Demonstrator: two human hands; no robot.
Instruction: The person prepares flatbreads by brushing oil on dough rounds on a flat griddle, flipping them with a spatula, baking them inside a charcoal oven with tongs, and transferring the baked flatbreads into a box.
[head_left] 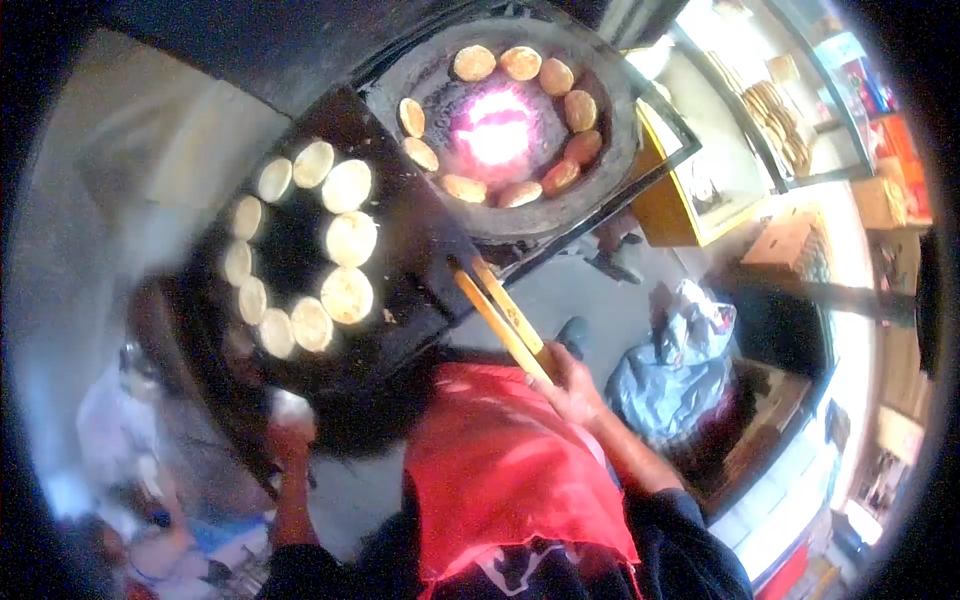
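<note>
My right hand (568,385) is closed round the rear end of long wooden tongs (512,332), whose tips point up and left over the edge of a dark griddle (405,240). At the griddle's near left side, my left hand (290,440) is closed on a small white thing (291,407), perhaps a folded cloth. Several pale round flatbreads (347,294) lie in a ring on the griddle. Beyond it, browned round flatbreads (580,111) stand or lean in a ring inside a round pan (612,165), around a glowing fire (495,128).
A grey plastic bag (660,385) lies beside a wooden box (765,425) on the right. A glass case (790,110) with stacked bread stands at the upper right, near a yellow-edged cabinet (675,190). Blurred white items (120,410) are at the lower left. A red apron (515,455) covers my front.
</note>
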